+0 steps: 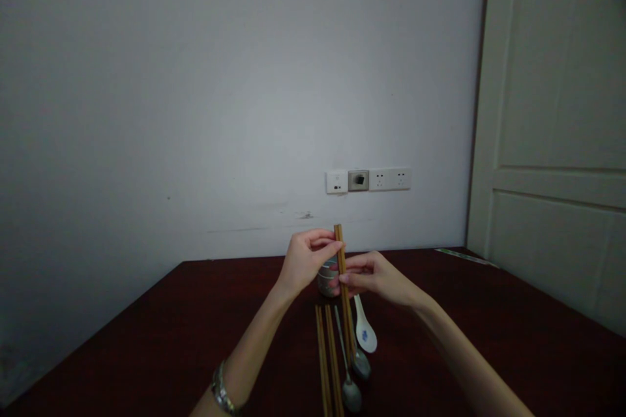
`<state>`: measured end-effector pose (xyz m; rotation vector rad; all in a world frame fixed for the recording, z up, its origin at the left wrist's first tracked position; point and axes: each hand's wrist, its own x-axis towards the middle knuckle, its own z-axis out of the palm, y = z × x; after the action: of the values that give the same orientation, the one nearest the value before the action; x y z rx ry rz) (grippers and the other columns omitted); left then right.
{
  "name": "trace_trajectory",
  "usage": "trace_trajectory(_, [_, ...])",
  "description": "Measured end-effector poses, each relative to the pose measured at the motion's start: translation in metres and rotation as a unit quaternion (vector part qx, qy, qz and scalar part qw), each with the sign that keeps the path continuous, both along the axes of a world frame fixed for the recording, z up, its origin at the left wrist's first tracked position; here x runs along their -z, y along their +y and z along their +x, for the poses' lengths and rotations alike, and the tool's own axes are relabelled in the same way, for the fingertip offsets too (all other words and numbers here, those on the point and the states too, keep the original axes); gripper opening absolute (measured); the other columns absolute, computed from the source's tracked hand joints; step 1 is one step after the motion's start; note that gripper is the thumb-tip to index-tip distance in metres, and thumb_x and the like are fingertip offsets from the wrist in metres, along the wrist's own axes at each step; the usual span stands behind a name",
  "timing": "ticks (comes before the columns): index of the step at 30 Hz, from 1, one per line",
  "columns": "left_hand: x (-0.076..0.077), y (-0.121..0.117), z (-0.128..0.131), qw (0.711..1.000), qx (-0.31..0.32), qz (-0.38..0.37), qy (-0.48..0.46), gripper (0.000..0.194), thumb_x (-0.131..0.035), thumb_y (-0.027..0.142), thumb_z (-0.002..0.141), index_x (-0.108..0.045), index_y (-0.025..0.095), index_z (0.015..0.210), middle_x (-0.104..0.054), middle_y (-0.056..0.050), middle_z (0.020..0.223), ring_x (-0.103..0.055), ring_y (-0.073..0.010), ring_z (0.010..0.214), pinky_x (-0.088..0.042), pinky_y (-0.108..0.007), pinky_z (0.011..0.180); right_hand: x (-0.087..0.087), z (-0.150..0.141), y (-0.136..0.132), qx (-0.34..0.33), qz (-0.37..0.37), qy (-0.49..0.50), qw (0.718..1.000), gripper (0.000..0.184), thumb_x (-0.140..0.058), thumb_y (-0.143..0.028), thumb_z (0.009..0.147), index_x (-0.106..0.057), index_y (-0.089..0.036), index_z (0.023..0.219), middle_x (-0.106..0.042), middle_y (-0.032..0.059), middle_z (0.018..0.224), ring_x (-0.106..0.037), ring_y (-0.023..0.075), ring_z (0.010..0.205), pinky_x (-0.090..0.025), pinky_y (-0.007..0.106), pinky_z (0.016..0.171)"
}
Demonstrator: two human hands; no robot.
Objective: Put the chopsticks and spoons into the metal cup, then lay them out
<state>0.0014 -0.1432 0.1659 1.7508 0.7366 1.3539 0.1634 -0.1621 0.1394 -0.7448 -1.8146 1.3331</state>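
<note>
My left hand point(309, 257) pinches the upper end of a pair of wooden chopsticks point(346, 313), held close together and nearly upright. My right hand point(369, 275) grips the same pair a little lower down, fingers closed round it. Behind the hands stands a round patterned cup point(327, 279), partly hidden by them. Below on the table lie more wooden chopsticks point(323, 355) side by side. To their right are a long-handled metal spoon point(351, 394), a second metal spoon point(361, 363) and a white ceramic spoon point(366, 332) with a blue mark.
The dark red table point(195, 319) reaches back to a pale wall point(195, 111). Sockets and a switch plate point(368, 180) are set in the wall above the cup. A thin greenish strip point(467, 257) lies at the back right edge, near a white panelled door point(557, 143).
</note>
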Motion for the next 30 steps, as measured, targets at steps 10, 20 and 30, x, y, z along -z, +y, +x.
trace_trajectory(10, [0.000, 0.002, 0.000, 1.000, -0.005, 0.004, 0.001, 0.025, -0.068, 0.029, 0.064, -0.061, 0.009, 0.079, -0.068, -0.010, 0.079, -0.064, -0.0193, 0.073, -0.050, -0.025, 0.063, 0.000, -0.001, 0.000, -0.010, -0.001, 0.005, 1.000, 0.032, -0.062, -0.040, 0.069, -0.066, -0.013, 0.086, -0.067, 0.0084, 0.085, -0.063, 0.0184, 0.079, -0.049, 0.034, 0.073])
trace_trajectory(20, [0.005, 0.008, 0.001, 0.999, -0.002, -0.025, -0.030, 0.024, -0.069, 0.026, 0.061, -0.062, 0.010, 0.076, -0.068, -0.009, 0.074, -0.064, -0.0184, 0.070, -0.049, -0.023, 0.059, 0.007, -0.005, 0.005, -0.003, -0.003, 0.007, 1.000, 0.033, -0.061, -0.039, 0.070, -0.066, -0.013, 0.089, -0.067, 0.0085, 0.086, -0.063, 0.0182, 0.079, -0.050, 0.034, 0.072])
trace_trajectory(30, [0.007, 0.015, 0.001, 0.997, 0.000, -0.060, -0.055, 0.024, -0.071, 0.022, 0.059, -0.063, 0.009, 0.077, -0.068, -0.010, 0.072, -0.064, -0.0198, 0.070, -0.049, -0.025, 0.059, 0.013, -0.008, 0.009, 0.020, -0.030, 0.023, 0.999, 0.041, -0.064, -0.040, 0.066, -0.063, -0.014, 0.097, -0.068, 0.0103, 0.090, -0.064, 0.0200, 0.081, -0.051, 0.035, 0.071])
